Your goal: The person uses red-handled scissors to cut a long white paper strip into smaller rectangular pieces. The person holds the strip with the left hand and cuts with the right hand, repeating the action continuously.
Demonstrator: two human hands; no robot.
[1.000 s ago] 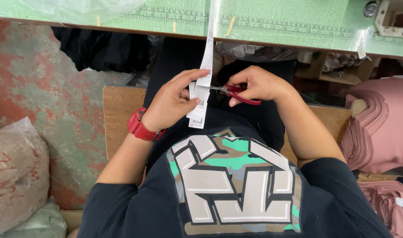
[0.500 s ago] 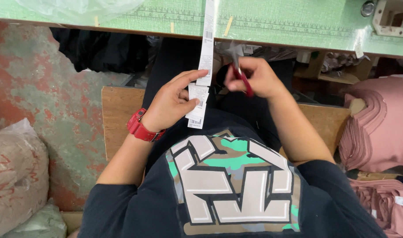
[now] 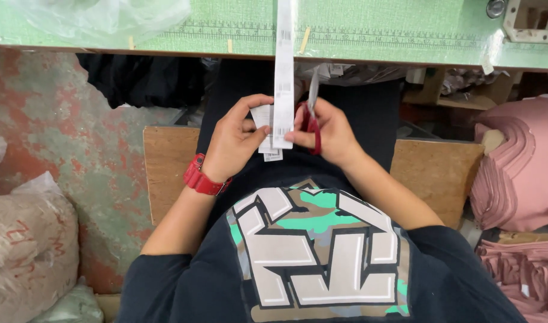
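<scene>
A long white label strip (image 3: pixel 283 66) hangs down from the green table (image 3: pixel 375 30) into my lap. My left hand (image 3: pixel 235 140), with a red watch (image 3: pixel 202 176) on the wrist, holds a small stack of cut white labels (image 3: pixel 263 122). My right hand (image 3: pixel 331 131) grips red-handled scissors (image 3: pixel 311 113), blades pointing up toward the table, and its fingertips pinch the lower end of the strip. Both hands meet just above my lap, over my dark printed shirt.
I sit on a wooden bench (image 3: pixel 166 167). Stacks of pink fabric pieces (image 3: pixel 519 173) lie at the right. A tan sack (image 3: pixel 22 251) stands at the lower left on the worn red-green floor. A clear plastic bag (image 3: pixel 100 18) lies on the table.
The scissors swung from lying across the strip to pointing upward. My right hand moved onto the strip's end, and a shorter piece now sits in my left hand.
</scene>
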